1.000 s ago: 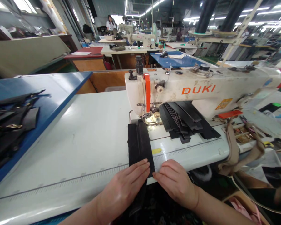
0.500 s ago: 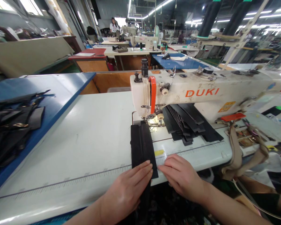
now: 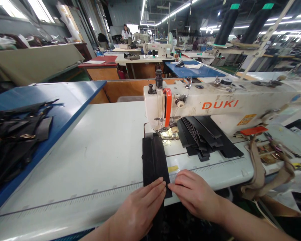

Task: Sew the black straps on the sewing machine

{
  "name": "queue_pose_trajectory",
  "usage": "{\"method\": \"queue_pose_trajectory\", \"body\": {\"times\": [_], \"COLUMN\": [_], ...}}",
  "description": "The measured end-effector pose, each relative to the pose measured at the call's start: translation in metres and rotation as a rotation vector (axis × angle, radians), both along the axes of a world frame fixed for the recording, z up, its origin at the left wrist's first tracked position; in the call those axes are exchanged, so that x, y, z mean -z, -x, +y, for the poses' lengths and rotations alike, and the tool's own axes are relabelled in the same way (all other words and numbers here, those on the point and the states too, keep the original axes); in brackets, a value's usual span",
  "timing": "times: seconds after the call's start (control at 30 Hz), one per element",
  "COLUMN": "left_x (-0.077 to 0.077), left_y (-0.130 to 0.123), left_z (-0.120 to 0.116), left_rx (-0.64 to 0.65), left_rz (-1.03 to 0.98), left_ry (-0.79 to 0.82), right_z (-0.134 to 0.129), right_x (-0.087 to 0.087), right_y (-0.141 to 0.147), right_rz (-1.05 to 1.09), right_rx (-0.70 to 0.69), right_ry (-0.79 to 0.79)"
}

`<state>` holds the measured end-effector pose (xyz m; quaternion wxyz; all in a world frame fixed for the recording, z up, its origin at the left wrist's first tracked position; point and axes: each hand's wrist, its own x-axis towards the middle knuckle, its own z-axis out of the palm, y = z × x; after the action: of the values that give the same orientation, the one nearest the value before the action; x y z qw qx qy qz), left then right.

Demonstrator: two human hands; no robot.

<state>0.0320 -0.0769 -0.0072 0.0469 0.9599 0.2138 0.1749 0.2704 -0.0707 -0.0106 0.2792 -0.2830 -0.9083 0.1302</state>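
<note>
Head view: the left hand (image 3: 137,211) is laid flat, fingers together, on the near end of a black strip (image 3: 154,160). The right hand (image 3: 195,195) is held flat on the table (image 3: 77,160), fingertips against the strip's right edge. Nothing is pinched. The strip's long axis is directed away from the person, toward the presser foot (image 3: 167,135) of the sewing machine (image 3: 203,105).

Two hands (image 3: 136,214) (image 3: 197,195), one DUKI sewing machine (image 3: 190,103), two thread cones (image 3: 227,23) (image 3: 256,23).
</note>
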Motion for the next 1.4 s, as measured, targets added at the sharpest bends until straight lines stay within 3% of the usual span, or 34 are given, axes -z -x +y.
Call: {"method": "queue_pose_trajectory", "body": {"times": [0.17,0.5,0.7,0.97,1.2,1.4], "left_x": [0.002,0.028,0.027,0.025,0.014,0.016], "left_y": [0.001,0.004,0.005,0.01,0.01,0.012], "left_z": [0.001,0.008,0.011,0.018,0.039,0.063], "left_rx": [0.011,0.037,0.031,0.047,0.042,-0.012], "left_rz": [0.023,-0.074,-0.079,-0.072,-0.066,-0.082], "left_ry": [0.003,-0.191,-0.222,-0.124,-0.017,-0.024], "right_z": [0.0,-0.002,-0.001,0.006,0.031,0.058], "right_x": [-0.004,-0.005,-0.004,-0.006,-0.008,-0.007], "right_y": [0.001,0.003,0.001,0.0,0.004,0.009], "right_rz": [-0.1,-0.179,-0.217,-0.208,-0.248,-0.272], "right_rx": [-0.016,0.019,0.002,-0.011,0.023,0.093], "right_ry": [-0.037,0.012,0.06,0.054,0.021,-0.033]}}
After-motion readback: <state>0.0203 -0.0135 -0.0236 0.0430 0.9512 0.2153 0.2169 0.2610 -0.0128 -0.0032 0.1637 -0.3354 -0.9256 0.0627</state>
